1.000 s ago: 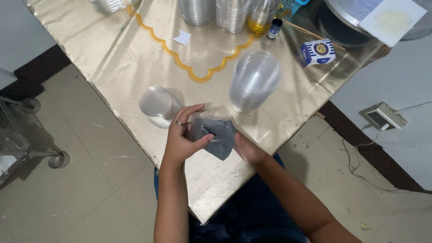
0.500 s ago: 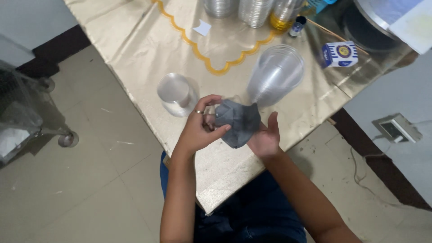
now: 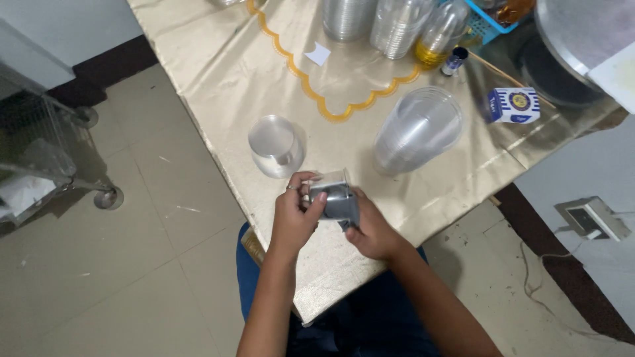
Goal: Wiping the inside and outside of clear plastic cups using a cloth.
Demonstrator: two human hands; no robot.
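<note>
Both hands hold one clear plastic cup [image 3: 336, 198] with a grey piece inside or against it, just above the near edge of the gold-covered table [image 3: 218, 79]. My left hand [image 3: 294, 218] grips its left side, thumb on the front. My right hand [image 3: 370, 228] supports it from below and the right. An upside-down clear cup [image 3: 274, 145] stands on the table just beyond the left hand. A stack of clear cups [image 3: 417, 132] lies on its side to the right.
More stacks of clear cups [image 3: 370, 20], a bottle of yellow liquid [image 3: 436, 36], a small dark bottle [image 3: 454, 61] and a blue-and-white box [image 3: 514, 106] stand at the far side. A wheeled metal cart [image 3: 46, 165] is on the floor at left. A wall socket [image 3: 592, 218] sits at right.
The camera view has shifted, so the table sits lower and more to the right. Both hands have stayed on the cup and turned it slightly; the grey piece looks more tucked in.
</note>
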